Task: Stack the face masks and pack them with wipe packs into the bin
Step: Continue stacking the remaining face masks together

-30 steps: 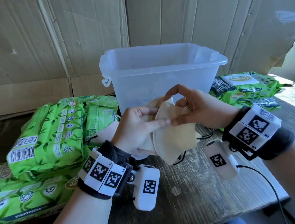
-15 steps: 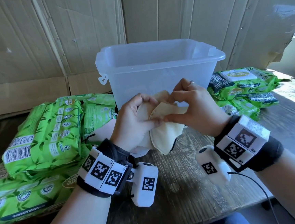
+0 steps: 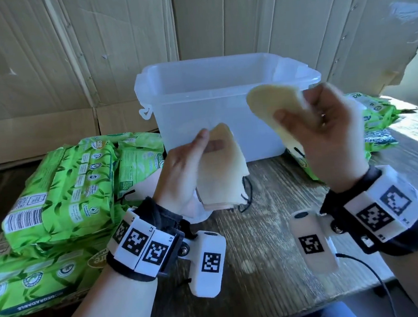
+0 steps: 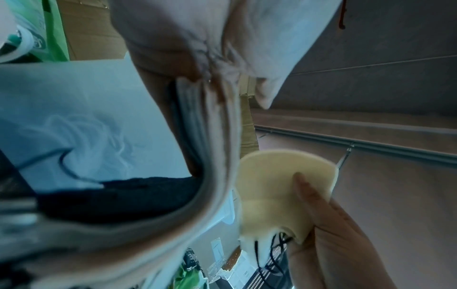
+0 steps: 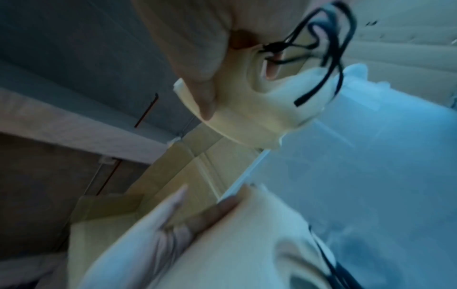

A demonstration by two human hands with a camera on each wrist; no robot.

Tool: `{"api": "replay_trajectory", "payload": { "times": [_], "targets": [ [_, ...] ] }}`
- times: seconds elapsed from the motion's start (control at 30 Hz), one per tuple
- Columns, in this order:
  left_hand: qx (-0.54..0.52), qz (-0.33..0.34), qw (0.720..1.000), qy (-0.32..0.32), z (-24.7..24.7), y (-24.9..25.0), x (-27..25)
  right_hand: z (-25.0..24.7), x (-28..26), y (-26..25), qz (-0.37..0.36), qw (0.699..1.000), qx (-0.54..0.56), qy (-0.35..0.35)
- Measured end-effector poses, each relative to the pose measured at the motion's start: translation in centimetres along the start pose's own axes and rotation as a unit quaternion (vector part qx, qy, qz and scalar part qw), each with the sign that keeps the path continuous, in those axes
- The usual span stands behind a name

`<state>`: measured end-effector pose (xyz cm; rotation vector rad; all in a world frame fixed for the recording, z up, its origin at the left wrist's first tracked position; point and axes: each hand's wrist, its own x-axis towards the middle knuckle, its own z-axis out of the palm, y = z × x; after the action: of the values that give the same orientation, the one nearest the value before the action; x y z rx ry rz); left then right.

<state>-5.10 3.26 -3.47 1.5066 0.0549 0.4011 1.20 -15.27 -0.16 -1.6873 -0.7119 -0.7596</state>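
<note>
**Masks in both hands, stacking step under way**

The left hand (image 3: 186,170) grips a small stack of cream face masks (image 3: 220,170) above the wooden table (image 3: 267,229), thumb on the near face and fingers behind; the left wrist view shows several layered edges, so more than one mask is in that bundle, though the count cannot be told; black ear loops (image 3: 247,193) hang from its lower corner. The right hand (image 3: 327,135) pinches a single cream mask (image 3: 271,102), thumb pressed on its front, raised in front of the near wall of the clear plastic bin (image 3: 221,81); the two hands are apart, with a clear gap between the single mask and the stack.

The step in hand looks like stacking: one mask held separately, the rest gathered in the other hand; packing seems not yet begun, since the bin shows nothing clearly inside, although its walls are cloudy and the floor is hard to read. Green wipe packs (image 3: 61,186) lie piled on the table to the left of the bin, and more wipe packs (image 3: 373,116) lie to its right, all outside it.

The next move probably calls for laying the single mask flat against the stack with edges matched and folds facing alike; the loose loops could snag or tangle, so they want tucking; the soft masks may slip unless held firmly.
</note>
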Motion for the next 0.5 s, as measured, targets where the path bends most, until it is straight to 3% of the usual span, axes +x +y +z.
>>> {"api": "replay_trajectory", "payload": {
  "times": [0.1, 0.17, 0.23, 0.33, 0.4, 0.5],
  "targets": [
    [-0.074, -0.078, 0.993, -0.049, 0.2, 0.5, -0.2, 1.7, -2.0, -0.5, -0.100, 0.977, -0.027, -0.185],
    [-0.052, -0.065, 0.995, -0.063, 0.1, 0.4, -0.2, 2.6, -3.2, 0.0, -0.131, 0.942, -0.067, -0.301],
    [0.014, -0.031, 0.998, -0.055, -0.1, 0.1, 0.0, 2.5, -3.2, 0.3, -0.105, 0.927, -0.047, -0.357],
    [0.046, -0.014, 0.997, -0.061, 0.0, -0.5, 0.0, 1.9, -2.1, 0.5, -0.025, 0.951, 0.037, -0.307],
    [0.052, -0.014, 0.997, -0.054, -0.1, -0.4, 0.0, 2.0, -1.3, 1.2, 0.031, 0.970, 0.005, -0.242],
    [0.069, 0.009, 0.996, -0.061, -0.1, -0.1, -0.1, 2.4, -1.0, 1.9, 0.095, 0.965, -0.001, -0.243]
  ]
}}
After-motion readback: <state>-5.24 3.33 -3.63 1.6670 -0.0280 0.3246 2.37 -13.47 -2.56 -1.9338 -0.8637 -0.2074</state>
